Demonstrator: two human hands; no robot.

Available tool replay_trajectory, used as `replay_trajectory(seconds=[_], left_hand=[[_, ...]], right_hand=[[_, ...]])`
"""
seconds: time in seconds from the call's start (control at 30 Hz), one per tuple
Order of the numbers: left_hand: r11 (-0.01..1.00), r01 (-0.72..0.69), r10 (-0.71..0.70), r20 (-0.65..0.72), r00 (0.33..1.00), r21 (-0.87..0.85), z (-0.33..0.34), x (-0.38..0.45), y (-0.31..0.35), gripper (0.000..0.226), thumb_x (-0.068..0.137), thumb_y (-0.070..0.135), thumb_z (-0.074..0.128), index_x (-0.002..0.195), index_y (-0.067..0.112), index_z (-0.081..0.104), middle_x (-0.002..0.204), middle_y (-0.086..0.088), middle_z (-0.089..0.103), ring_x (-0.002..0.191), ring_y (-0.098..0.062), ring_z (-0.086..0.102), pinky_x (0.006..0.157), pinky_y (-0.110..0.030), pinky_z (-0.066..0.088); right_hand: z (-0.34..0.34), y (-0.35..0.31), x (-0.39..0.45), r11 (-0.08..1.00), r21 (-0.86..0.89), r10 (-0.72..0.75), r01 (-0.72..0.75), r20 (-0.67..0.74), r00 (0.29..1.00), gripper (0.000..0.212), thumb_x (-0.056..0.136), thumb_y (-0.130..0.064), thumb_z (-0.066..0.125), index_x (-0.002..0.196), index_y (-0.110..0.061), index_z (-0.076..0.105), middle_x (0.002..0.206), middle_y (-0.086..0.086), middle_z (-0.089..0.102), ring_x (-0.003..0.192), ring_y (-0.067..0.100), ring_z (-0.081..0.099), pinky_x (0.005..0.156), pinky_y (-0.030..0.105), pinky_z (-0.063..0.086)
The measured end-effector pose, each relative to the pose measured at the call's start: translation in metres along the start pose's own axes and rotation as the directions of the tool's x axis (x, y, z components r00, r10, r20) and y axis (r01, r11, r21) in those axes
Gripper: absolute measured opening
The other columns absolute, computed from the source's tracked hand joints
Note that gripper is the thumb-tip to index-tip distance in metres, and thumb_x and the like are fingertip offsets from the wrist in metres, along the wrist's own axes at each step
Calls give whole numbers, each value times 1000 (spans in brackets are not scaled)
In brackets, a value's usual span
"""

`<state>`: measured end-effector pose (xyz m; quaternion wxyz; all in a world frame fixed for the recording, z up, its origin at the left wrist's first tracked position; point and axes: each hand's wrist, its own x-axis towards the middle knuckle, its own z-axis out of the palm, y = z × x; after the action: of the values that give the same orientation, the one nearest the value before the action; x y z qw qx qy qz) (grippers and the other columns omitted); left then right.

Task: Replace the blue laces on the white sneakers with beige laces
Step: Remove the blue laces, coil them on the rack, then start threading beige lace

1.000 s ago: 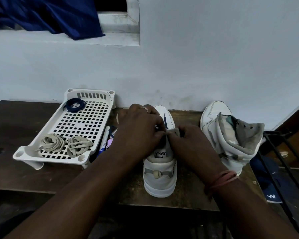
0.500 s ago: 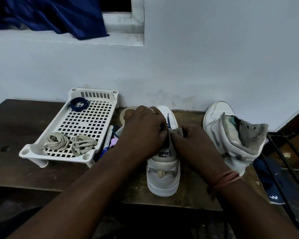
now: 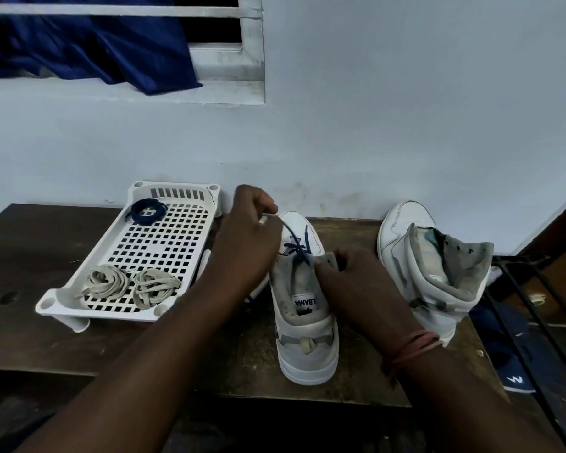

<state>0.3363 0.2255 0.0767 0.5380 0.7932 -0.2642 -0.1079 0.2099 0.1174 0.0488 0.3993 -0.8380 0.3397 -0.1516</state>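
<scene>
A white high-top sneaker (image 3: 304, 341) stands in the middle of the table, heel toward me, with a blue lace (image 3: 296, 245) still threaded near its toe. My left hand (image 3: 247, 237) pinches a strand of that lace and holds it up and to the left. The sneaker's grey tongue is gripped at its top by my right hand (image 3: 350, 279). A second white sneaker (image 3: 435, 269) without laces leans at the right. Two coiled beige laces (image 3: 129, 284) lie at the near end of a white perforated tray (image 3: 190, 188), and a coiled blue lace (image 3: 147, 210) at its far end.
The dark wooden table (image 3: 30, 276) ends just in front of the sneaker and stands against a pale wall. Pens lie between tray and sneaker, mostly behind my left arm. A black metal rack (image 3: 536, 308) and a blue shoe (image 3: 510, 371) sit off the table's right side.
My left hand has lifted up and leftward, drawing the blue lace out of the eyelets. The right hand stays on the tongue. The view has shifted slightly.
</scene>
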Motion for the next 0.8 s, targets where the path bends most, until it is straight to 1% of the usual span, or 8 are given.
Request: replay_trajectory(seconds=[0.07,0.17,0.23,0.37,0.47,0.57,0.67,0.8], left_hand=[[936,-201,171,127,977,289,2,-3,-1,35,77,27,57,109,41,56,112,17,62,106,-15,56,90,-37,40],[658,-383,272,269,924,648,6,-5,-4,20,83,50,64,102,44,67,116,18,61,122,-14,46,93,-37,24],[597,-369,226,292,929,713,7,-2,-11,23,84,63,62,93,43,70,107,17,65,118,-13,52,94,-43,27],[637,-363,256,257,932,680,12,-1,-13,20,93,53,60,89,36,70,100,14,67,111,-13,55,98,-44,30],[882,-265,238,117,964,389,10,-2,-7,17,99,37,58,86,28,63,79,13,66,85,-8,62,89,-42,45],[992,-72,76,42,996,-101,0,4,5,22,107,27,49,88,22,58,89,9,77,81,-6,71,74,-32,52],[802,103,-58,95,994,-588,-9,10,14,29,111,24,40,88,14,55,80,0,76,77,-15,73,71,-28,51],[474,73,-15,75,997,-877,-24,21,11,28,110,27,40,85,19,49,67,6,53,61,-9,53,66,-26,46]], right_hand=[[0,-2,-1,1000,7,-7,7,-7,1000,34,96,-29,61,64,-18,59,54,-6,55,47,3,47,44,17,32],[0,-5,-3,1000,28,-11,11,-26,1000,30,94,-27,60,66,-15,61,58,-1,59,52,8,51,50,24,38],[0,-8,-4,1000,4,-15,15,-47,999,30,92,-23,59,64,-14,58,58,0,56,53,9,48,50,25,35],[1,-11,-4,1000,-1,25,-25,-77,997,32,90,-17,55,59,-17,47,54,-4,47,53,11,44,49,28,30],[2,-10,-3,998,26,59,-57,-79,995,24,90,-16,52,66,-14,50,59,-2,50,54,11,44,50,28,29],[0,-10,-3,995,52,84,-81,-61,995,19,92,-17,52,74,-11,57,64,0,56,58,14,51,52,28,32],[0,-10,-2,996,39,84,-82,-72,994,22,92,-17,53,71,-12,53,62,-1,53,55,12,48,50,27,30],[-1,-11,-2,992,61,117,-113,-75,990,28,93,-17,54,66,-16,46,59,-3,46,53,11,42,50,28,28]])
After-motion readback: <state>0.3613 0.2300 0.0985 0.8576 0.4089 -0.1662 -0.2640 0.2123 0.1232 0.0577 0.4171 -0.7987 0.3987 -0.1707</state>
